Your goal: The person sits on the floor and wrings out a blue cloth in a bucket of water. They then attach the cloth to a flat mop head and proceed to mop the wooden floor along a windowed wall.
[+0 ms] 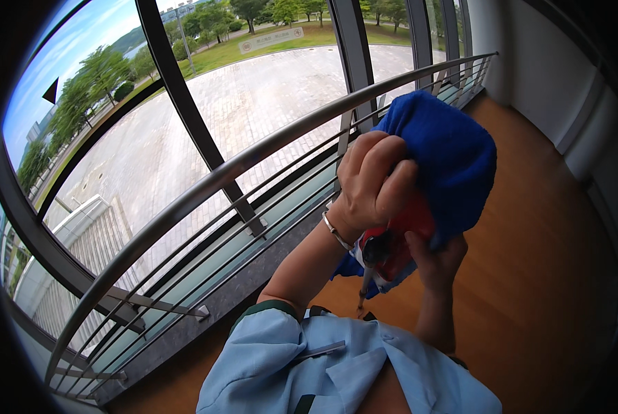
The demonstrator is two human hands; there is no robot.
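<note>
A blue cloth (451, 155) with a towel-like texture covers much of a red head (415, 222), which looks like that of a flat mop. Below the red part sit a dark joint (377, 248) and a thin pole (365, 287) running down towards my body. My left hand (373, 178), with a metal bangle at the wrist, grips the cloth's left side with curled fingers. On the lower right, my right hand (441, 256) holds the cloth and red head, its thumb on the red surface and its fingers mostly hidden. More blue fabric (349, 266) hangs under my left wrist.
A metal handrail (226, 173) with thin lower bars curves along the left, in front of tall framed windows (267, 103). A dark stone ledge (236, 290) runs beneath it. Brown flooring (521, 290) extends right towards a pale wall (536, 88).
</note>
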